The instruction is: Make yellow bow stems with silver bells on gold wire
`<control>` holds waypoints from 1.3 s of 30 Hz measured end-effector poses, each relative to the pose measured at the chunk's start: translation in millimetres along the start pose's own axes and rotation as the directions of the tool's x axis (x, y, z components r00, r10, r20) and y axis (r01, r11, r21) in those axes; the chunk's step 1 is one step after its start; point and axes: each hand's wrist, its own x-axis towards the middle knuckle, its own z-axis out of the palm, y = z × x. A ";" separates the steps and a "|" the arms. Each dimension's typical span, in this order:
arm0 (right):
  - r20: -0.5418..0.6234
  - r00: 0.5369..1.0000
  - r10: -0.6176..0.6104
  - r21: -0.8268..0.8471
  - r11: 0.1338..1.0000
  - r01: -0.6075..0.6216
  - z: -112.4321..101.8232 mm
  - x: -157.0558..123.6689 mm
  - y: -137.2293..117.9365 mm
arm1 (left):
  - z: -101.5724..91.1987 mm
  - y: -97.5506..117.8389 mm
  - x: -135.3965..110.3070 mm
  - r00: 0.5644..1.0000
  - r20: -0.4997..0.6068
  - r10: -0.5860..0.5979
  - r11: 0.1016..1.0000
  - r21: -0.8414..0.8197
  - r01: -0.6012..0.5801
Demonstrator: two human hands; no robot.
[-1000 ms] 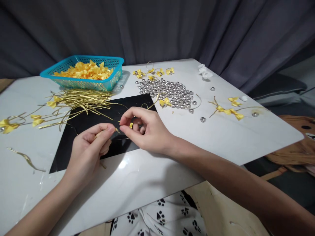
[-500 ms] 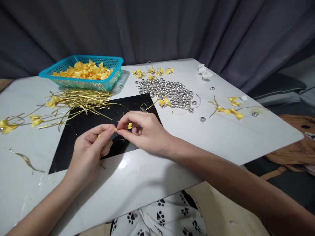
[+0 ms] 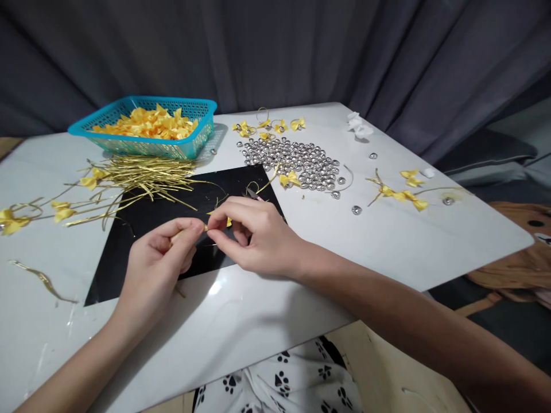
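Note:
My left hand [image 3: 161, 261] and my right hand [image 3: 253, 235] meet over a black sheet [image 3: 155, 215] on the white table [image 3: 301, 287]. Both are closed in a pinch. The left thumb and forefinger grip a thin gold wire tie [image 3: 205, 228]. The right fingers hold a small yellow ribbon bow [image 3: 228, 221] against that tie, with a gold strand curling out behind the knuckles. Most of the bow is hidden by the fingers.
A blue basket [image 3: 198, 123] of yellow bows stands at the back left, with a pile of gold wire ties [image 3: 146, 172] before it. Several silver beads [image 3: 297, 160] lie at the back centre. Finished bows on ties [image 3: 402, 192] lie right and far left [image 3: 12, 221].
My hands have closed together slightly, fingertips now touching at the tie. The right fingers have curled further over the bow.

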 end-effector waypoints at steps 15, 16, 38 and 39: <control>0.020 1.000 -0.022 -0.085 0.996 0.024 -1.5 -0.8 2.5 | 0.9 0.0 0.1 1.000 -0.002 0.017 1.000 -0.007 -0.017; 0.022 0.999 -0.029 -0.092 0.995 0.031 -1.6 -1.2 2.2 | 0.6 -0.5 0.1 1.000 -0.009 0.022 1.000 -0.004 -0.022; 0.068 0.996 -0.050 -0.254 0.965 0.066 -0.6 -3.0 -0.9 | 5.1 0.5 -3.6 0.972 -0.059 0.227 0.949 0.237 -0.207; 0.037 0.998 -0.049 -0.218 0.974 0.056 -0.2 -2.6 -0.7 | 5.1 0.6 -3.5 0.972 -0.059 0.226 0.950 0.235 -0.207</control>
